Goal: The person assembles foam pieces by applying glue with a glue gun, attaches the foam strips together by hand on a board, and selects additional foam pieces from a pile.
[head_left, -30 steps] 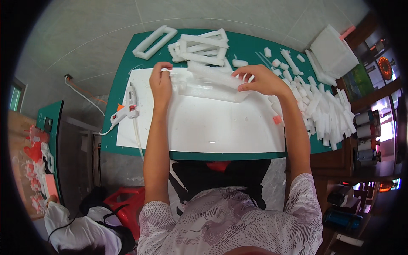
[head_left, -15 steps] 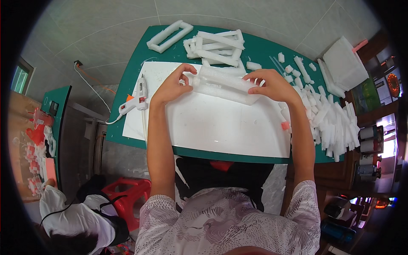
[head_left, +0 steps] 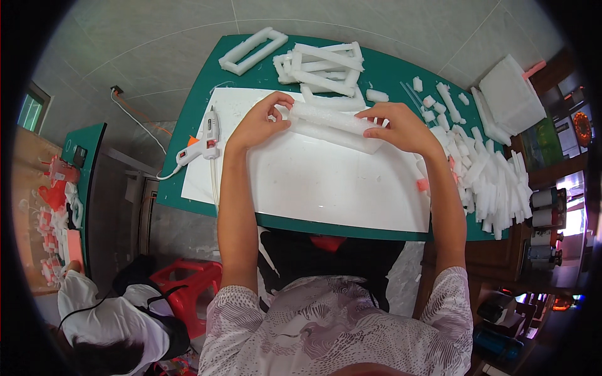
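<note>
My left hand [head_left: 262, 122] and my right hand [head_left: 398, 128] hold a white foam frame [head_left: 335, 119] by its two ends, over a white board [head_left: 320, 194]. Thumb and fingers of each hand close around an end of it. The frame is tilted, one long foam strip showing above and behind another. What joins the strips at the ends is mostly hidden by my fingers. To the left of my left hand, a white hot glue gun [head_left: 205, 141] lies on the board with its nozzle pointing away from me.
Foam frames [head_left: 326, 66] are stacked at the table's back, beside a single frame [head_left: 254, 50]. Foam strips [head_left: 495, 182] pile up on the right near a foam block [head_left: 511, 94]. At lower left, a person [head_left: 125, 319] works beside a red stool [head_left: 188, 291].
The held frame has tipped, its upper strip coming down toward me so that the gap between the long strips has narrowed. Both hands keep their hold.
</note>
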Demonstrator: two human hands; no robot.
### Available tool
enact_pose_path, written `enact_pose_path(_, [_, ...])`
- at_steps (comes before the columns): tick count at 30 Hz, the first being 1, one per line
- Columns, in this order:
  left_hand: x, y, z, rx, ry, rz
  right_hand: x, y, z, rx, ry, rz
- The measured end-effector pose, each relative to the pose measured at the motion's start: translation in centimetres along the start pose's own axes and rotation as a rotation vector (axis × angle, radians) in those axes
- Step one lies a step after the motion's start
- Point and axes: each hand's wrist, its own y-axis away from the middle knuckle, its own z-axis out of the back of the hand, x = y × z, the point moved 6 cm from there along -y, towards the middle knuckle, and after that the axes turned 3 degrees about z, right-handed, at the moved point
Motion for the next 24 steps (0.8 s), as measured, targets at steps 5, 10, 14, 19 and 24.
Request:
enact_pose_path(5, [0.05, -0.06, 0.07, -0.001, 0.005, -0.010, -0.06, -0.07, -0.17, -0.014, 0.005, 0.019])
enact_pose_path(10, [-0.06, -0.05, 0.02, -0.015, 0.001, -0.002, -0.01, -0.09, -0.32, -0.005, 0.006, 0.026])
enact_pose_path(14, [0.20, -0.07, -0.03, -0.006, 0.046, -0.026, 0.12, -0.07, -0.50, -0.045, 0.017, 0.084])
enact_pose_path(19, [0.09, -0.27, -0.10, 0.015, 0.217, 0.054, -0.21, -0.07, -0.71, -0.054, 0.033, 0.066])
enact_pose_path(24, [-0.16, -0.78, -0.74, -0.190, 0.123, 0.049, -0.04, -0.07, -0.83, -0.046, -0.001, 0.059])
